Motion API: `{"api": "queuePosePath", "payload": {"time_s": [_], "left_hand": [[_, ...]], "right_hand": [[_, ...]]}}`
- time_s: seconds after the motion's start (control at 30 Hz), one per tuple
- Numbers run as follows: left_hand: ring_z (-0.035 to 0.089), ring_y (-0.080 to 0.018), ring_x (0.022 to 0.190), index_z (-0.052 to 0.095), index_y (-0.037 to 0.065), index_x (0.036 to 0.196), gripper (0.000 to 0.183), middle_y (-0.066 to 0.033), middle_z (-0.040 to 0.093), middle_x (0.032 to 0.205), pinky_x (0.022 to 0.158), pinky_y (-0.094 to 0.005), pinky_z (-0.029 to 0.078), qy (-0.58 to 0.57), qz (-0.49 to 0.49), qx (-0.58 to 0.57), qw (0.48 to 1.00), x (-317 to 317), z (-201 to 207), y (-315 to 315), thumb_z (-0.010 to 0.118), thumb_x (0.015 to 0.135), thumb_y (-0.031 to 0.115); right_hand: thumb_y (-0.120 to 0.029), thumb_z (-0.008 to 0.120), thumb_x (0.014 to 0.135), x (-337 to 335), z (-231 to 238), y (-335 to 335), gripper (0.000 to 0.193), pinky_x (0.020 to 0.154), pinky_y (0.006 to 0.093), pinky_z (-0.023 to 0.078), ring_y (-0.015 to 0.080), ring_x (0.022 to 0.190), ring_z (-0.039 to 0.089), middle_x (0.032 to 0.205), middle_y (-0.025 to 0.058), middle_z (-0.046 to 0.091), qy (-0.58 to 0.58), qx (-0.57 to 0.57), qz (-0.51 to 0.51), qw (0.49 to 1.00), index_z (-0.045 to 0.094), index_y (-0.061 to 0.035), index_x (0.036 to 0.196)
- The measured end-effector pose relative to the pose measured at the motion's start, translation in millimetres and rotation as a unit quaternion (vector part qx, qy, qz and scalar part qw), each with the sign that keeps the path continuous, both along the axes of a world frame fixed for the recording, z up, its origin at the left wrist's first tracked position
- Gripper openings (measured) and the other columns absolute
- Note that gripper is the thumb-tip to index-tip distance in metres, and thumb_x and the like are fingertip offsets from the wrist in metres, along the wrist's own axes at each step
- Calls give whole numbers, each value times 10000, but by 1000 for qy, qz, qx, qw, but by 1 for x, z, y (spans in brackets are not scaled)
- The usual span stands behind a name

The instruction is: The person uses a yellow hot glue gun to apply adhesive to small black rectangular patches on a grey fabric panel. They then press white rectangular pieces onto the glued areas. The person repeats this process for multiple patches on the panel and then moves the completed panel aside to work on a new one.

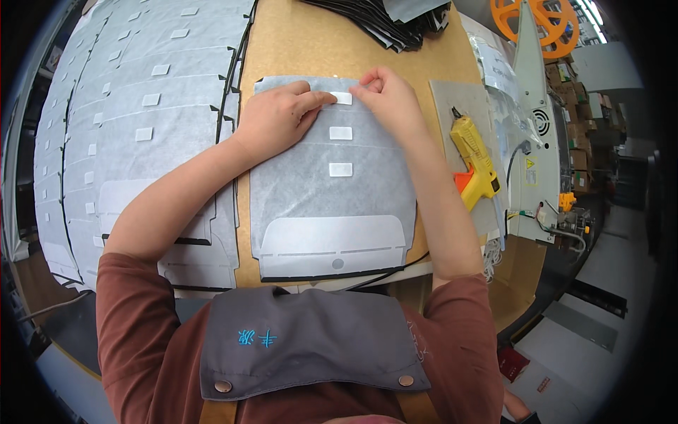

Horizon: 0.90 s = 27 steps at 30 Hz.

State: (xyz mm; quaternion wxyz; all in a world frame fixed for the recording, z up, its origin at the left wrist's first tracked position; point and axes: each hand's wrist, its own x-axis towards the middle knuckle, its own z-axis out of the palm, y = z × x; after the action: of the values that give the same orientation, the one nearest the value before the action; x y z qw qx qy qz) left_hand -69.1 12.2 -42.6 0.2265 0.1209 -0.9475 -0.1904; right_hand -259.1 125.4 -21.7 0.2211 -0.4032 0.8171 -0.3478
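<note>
Grey-white fabric panel (pixel 374 187) lies flat on the tan board (pixel 304 42), right in front of the person, its long sides running away from the body. Three small white rectangles sit in a column on it: top patch (pixel 344 99), middle patch (pixel 340 133), lower patch (pixel 340 169). Near edge has a paler flap-shaped piece (pixel 332 237) with a grey dot. Left hand (pixel 282 116) is palm down on the panel, half curled, index finger stretched to the top patch's left end; can't tell if anything is gripped. Right hand (pixel 385 95) is at the same patch's right end, fingers bent, thumb and index close together; can't tell whether they pinch it. Left side: similar panels (pixel 183 78) laid overlapping, with white patches too. Far edge: stack of dark sheets (pixel 395 21). Right side: yellow glue gun (pixel 477 152), orange trigger, on a greyish board (pixel 448 95); beyond it, a machine (pixel 526 180) and orange spool (pixel 537 25).
</note>
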Motion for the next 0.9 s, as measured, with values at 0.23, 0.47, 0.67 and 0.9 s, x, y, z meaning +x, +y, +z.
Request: {"api": "queuePosePath", "payload": {"time_s": [0.23, 0.47, 0.67, 0.9], "left_hand": [[641, -227, 695, 701, 239, 1154, 259, -22, 593, 771, 600, -358, 518, 4, 5, 5, 1000, 3, 1, 2, 611, 925, 159], [636, -221, 691, 709, 222, 1144, 296, -12, 595, 766, 597, -350, 516, 7, -16, -18, 1000, -1, -2, 3, 642, 876, 114], [672, -261, 816, 663, 191, 1189, 342, -47, 677, 914, 670, -384, 539, -8, 8, 3, 1000, 3, -3, 3, 630, 860, 106], [672, -267, 822, 652, 170, 1178, 323, -52, 660, 901, 677, -411, 523, -17, -3, -5, 1000, -1, -6, 5, 639, 855, 181]], "right_hand": [[-272, 682, 899, 43, 11, 37, 312, 698, 393, 523, 266, 785, 634, 917, 89, 609, 263, -24, 40, 964, 638, -102, 1157], [-349, 670, 900, 57, 10, 54, 395, 693, 389, 521, 256, 797, 626, 943, 62, 575, 345, 61, 85, 933, 643, -188, 1260], [-347, 653, 911, 54, 11, 45, 385, 707, 432, 521, 286, 817, 634, 938, 81, 575, 341, 74, 75, 934, 639, -216, 1273], [-328, 629, 926, 53, 15, 43, 422, 753, 436, 521, 299, 860, 634, 971, 101, 568, 340, 103, 92, 930, 606, -235, 1337]]}}
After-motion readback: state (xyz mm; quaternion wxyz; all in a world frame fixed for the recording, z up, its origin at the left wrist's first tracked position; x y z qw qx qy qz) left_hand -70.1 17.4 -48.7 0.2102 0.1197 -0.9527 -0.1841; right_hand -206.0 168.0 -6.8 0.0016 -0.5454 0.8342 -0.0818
